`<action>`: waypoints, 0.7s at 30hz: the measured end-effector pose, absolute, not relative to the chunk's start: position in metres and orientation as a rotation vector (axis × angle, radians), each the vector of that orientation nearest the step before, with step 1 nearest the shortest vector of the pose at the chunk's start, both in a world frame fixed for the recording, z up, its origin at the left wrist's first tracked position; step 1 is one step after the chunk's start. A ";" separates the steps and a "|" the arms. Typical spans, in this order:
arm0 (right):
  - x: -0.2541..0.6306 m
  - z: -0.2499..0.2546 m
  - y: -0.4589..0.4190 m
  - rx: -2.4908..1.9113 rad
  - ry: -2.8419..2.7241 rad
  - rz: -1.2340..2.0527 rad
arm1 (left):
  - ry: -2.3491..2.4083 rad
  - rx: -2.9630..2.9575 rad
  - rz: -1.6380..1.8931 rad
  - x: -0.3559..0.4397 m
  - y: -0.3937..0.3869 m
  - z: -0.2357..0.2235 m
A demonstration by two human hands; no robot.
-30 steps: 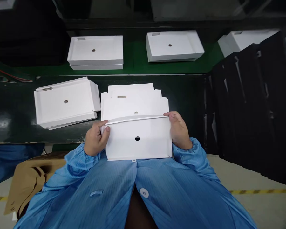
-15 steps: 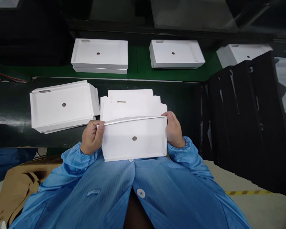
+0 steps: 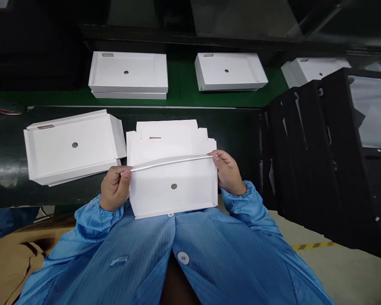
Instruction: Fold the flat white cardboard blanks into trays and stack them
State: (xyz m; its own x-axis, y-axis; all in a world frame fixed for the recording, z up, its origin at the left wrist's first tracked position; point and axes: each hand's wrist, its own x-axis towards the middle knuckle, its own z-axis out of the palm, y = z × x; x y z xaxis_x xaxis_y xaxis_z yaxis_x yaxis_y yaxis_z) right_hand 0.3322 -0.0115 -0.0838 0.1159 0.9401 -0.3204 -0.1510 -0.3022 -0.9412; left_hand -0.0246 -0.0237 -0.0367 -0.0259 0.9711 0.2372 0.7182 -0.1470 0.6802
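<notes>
A partly folded white cardboard box insert (image 3: 158, 190) lies in front of my body, with a round hole in its near panel. Across its middle runs a raised fold, bowed slightly upward. My left hand (image 3: 114, 186) pinches the left end of that fold between thumb and fingers. At the right end my right hand (image 3: 229, 171) pinches the same fold. Beyond the fold, the far flap with a small slot lies flat on the dark bench. To the left, close to my left hand, rests a stack of similar white folded inserts (image 3: 66, 156).
On the green strip at the back stand white inserts at left (image 3: 130, 78), in the middle (image 3: 230, 72) and at right (image 3: 314, 70). Black upright panels (image 3: 311, 148) in a row border the right side. A brown cardboard box (image 3: 15, 262) is at lower left.
The whole view has shifted slightly, so things sit a little further left. My right thumb now lies over the fold's right end, while my left hand keeps its pinch.
</notes>
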 end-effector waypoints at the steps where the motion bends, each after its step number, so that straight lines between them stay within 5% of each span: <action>1: 0.333 -0.083 -0.011 -1.387 -0.811 1.416 | 1.758 1.906 0.997 -0.025 -0.024 -0.037; 11: 0.323 -0.079 -0.007 -1.260 -0.558 1.684 | 1.661 1.932 1.085 -0.022 -0.023 -0.039; 21: 0.313 -0.063 0.017 -1.293 -0.752 1.574 | 1.734 1.708 0.975 -0.015 0.011 -0.015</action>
